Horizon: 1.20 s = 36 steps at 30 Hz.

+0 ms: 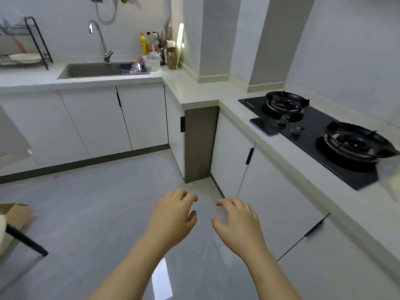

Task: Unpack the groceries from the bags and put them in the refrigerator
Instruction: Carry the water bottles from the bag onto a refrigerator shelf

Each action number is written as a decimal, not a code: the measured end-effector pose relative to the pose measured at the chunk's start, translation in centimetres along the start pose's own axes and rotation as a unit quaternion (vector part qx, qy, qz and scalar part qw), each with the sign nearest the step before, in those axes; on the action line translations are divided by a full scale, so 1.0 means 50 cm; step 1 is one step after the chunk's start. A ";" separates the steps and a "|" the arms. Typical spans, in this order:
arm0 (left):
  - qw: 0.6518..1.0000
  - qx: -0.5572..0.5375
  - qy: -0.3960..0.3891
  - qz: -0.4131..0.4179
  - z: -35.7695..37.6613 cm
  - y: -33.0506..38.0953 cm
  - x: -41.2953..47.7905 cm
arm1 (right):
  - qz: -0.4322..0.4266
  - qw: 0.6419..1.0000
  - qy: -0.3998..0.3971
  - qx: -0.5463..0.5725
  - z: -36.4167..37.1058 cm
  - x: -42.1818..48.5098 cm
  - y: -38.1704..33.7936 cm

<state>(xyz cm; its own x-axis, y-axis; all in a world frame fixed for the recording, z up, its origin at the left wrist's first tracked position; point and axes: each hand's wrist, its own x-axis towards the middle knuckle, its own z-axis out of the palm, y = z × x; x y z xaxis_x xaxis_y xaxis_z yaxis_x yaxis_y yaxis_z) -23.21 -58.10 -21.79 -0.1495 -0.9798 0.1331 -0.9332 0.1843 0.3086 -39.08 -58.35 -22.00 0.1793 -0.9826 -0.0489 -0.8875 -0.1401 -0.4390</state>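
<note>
My left hand (173,215) and my right hand (238,221) hang side by side over the grey floor, palms down, fingers loosely curled and apart. Neither holds anything. A brown paper bag (16,213) shows at the left edge, on a surface with a black leg, well left of my left hand. A pale, blurred plastic bag (389,180) lies on the counter at the far right edge, beside the stove. No refrigerator is in view.
White cabinets run along the back and right under an L-shaped counter (194,94). There is a sink (93,70) with a tap, a dish rack (23,46), bottles (151,44) in the corner, a black two-burner gas stove (313,126), and a phone (264,126).
</note>
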 end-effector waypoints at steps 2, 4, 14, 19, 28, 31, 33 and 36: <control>1.000 -0.004 -0.015 0.026 0.032 0.054 0.050 | 0.032 0.999 0.007 -0.001 -0.032 0.004 0.066; 0.998 -0.006 -0.027 0.060 0.056 0.105 0.093 | 0.061 0.998 0.020 0.001 -0.058 0.006 0.123; 0.969 -0.019 -0.071 0.235 0.155 0.323 0.299 | 0.211 0.971 0.111 0.018 -0.158 0.020 0.341; 0.946 -0.028 -0.073 0.313 0.195 0.426 0.431 | 0.269 0.948 0.168 0.006 -0.224 0.069 0.426; 0.890 -0.059 -0.086 0.445 0.235 0.617 0.647 | 0.367 0.889 0.273 0.001 -0.343 0.162 0.550; 0.869 -0.073 -0.091 0.480 0.246 0.676 0.683 | 0.393 0.873 0.288 -0.010 -0.369 0.166 0.588; 0.856 -0.077 -0.086 0.503 0.254 0.715 0.701 | 0.411 0.861 0.299 -0.017 -0.388 0.166 0.613; 0.842 -0.080 -0.072 0.528 0.262 0.772 0.720 | 0.431 0.845 0.316 -0.025 -0.418 0.160 0.648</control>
<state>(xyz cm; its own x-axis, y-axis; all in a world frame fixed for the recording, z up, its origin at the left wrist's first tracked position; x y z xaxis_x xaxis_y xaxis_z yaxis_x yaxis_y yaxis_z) -68.90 -87.27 -17.41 -0.9175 -0.2602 0.3008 -0.2007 0.9558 0.2147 -75.29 -73.32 -17.85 -0.7913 -0.5888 0.1649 -0.5924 0.6712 -0.4456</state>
